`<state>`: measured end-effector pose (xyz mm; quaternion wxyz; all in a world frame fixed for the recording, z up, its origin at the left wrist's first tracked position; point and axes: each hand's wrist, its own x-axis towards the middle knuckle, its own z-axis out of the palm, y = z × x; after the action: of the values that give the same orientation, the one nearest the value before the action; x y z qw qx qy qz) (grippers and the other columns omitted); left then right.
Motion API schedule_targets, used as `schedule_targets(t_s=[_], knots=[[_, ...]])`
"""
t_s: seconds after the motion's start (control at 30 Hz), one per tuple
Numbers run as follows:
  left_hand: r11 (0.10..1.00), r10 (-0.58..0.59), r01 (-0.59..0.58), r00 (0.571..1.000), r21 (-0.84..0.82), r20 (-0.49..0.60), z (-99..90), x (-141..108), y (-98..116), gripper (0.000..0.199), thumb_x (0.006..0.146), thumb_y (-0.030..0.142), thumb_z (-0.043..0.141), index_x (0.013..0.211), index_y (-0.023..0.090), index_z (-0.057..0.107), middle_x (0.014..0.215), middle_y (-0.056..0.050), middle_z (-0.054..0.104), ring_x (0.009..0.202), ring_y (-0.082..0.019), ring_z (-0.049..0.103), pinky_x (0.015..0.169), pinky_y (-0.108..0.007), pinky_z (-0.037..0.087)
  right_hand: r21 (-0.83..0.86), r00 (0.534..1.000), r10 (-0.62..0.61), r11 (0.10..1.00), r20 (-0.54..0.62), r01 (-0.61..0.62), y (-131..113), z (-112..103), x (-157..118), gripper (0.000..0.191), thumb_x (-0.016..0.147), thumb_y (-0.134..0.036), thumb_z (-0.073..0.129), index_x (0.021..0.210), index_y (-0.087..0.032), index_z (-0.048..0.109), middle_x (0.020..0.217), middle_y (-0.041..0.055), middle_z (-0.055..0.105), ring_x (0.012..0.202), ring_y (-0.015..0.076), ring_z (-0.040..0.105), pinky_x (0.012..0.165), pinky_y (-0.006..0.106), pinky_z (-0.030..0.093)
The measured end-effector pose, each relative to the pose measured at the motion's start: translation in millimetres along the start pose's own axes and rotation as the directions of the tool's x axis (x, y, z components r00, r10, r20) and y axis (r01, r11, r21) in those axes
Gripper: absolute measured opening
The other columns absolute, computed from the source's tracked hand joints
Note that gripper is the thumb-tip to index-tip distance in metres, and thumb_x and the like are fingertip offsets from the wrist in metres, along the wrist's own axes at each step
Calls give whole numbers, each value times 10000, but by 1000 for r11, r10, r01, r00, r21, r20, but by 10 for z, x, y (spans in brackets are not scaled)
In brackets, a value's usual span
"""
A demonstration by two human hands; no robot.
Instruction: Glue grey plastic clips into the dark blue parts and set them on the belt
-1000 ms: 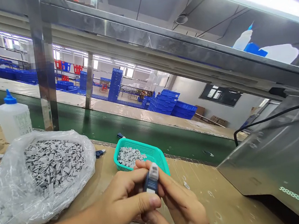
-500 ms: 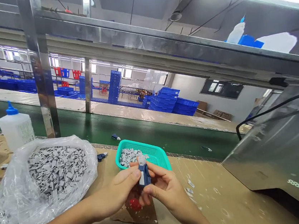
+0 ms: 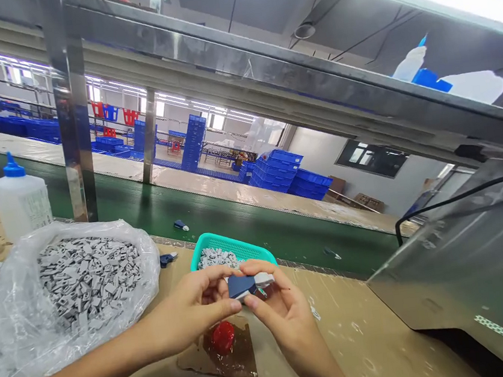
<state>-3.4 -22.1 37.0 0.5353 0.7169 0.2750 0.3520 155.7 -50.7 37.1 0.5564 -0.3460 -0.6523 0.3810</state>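
Between my fingers is a small dark blue plastic part (image 3: 241,286) with a light grey tip, lying sideways with the tip to the right. My left hand (image 3: 196,303) pinches its blue end between thumb and fingers. My right hand (image 3: 283,309) grips it near the grey tip. Just behind my hands stands a green plastic basket (image 3: 259,253) with small grey pieces in it. Below them, a shiny red lump (image 3: 223,337) sits on a wet brown board (image 3: 239,362).
At left, a clear plastic bag (image 3: 24,305) holds many grey pieces, with a white bottle (image 3: 21,202) behind it. A green conveyor belt (image 3: 256,227) runs beyond the table, carrying several blue-grey parts. A metal post (image 3: 72,112) rises at left; a sheet-covered panel (image 3: 468,260) stands at right.
The blue part has turned from upright, tip up, to sideways, tip right. Both hands have shifted their hold around it, and more of the red lump shows.
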Motion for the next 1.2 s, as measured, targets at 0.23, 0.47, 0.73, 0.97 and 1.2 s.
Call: schedule_targets(t_s=[0.23, 0.47, 0.73, 0.97, 1.2], knots=[[917, 331, -299, 940, 265, -84, 16, -21, -101, 305, 840, 241, 457, 1144, 250, 486, 1074, -14, 543, 976, -142, 488, 850, -236, 387, -175, 992, -10, 984, -125, -12, -24, 4, -64, 161, 736, -201, 619, 880, -210, 547, 854, 28, 547, 755, 167, 562, 671, 261, 492], [841, 457, -420, 889, 340, -33, 92, -66, -129, 355, 867, 182, 398, 1202, 290, 444, 1128, 3, 498, 1032, -124, 454, 906, -226, 353, -345, 981, 194, 921, 4, -181, -106, 27, -108, 107, 786, -272, 519, 827, -174, 505, 699, 7, 524, 579, 130, 501, 516, 227, 420], [957, 282, -268, 947, 108, -156, 162, -92, -108, 313, 853, 246, 448, 1145, 342, 512, 874, 7, 497, 864, -114, 486, 819, -238, 391, -357, 991, 131, 926, 4, -121, -69, 121, -160, 273, 855, -375, 378, 844, -170, 558, 734, 28, 522, 670, 155, 471, 602, 235, 401], [958, 285, -271, 927, 91, -242, 255, -184, -120, 284, 836, 266, 470, 1101, 299, 566, 779, -12, 485, 741, -121, 490, 683, -231, 419, -84, 971, 233, 970, 59, -228, 60, 228, -224, 460, 817, -568, 403, 974, -157, 539, 523, -49, 313, 419, 92, 249, 388, 196, 233], [835, 215, -233, 972, 499, 94, -262, 237, -78, 396, 864, 321, 397, 1259, 307, 381, 1021, -27, 516, 915, -137, 499, 822, -247, 400, 197, 919, 395, 900, 4, -388, 285, 87, -119, 421, 740, -555, 553, 816, -141, 555, 526, -32, 408, 455, 90, 356, 430, 186, 314]])
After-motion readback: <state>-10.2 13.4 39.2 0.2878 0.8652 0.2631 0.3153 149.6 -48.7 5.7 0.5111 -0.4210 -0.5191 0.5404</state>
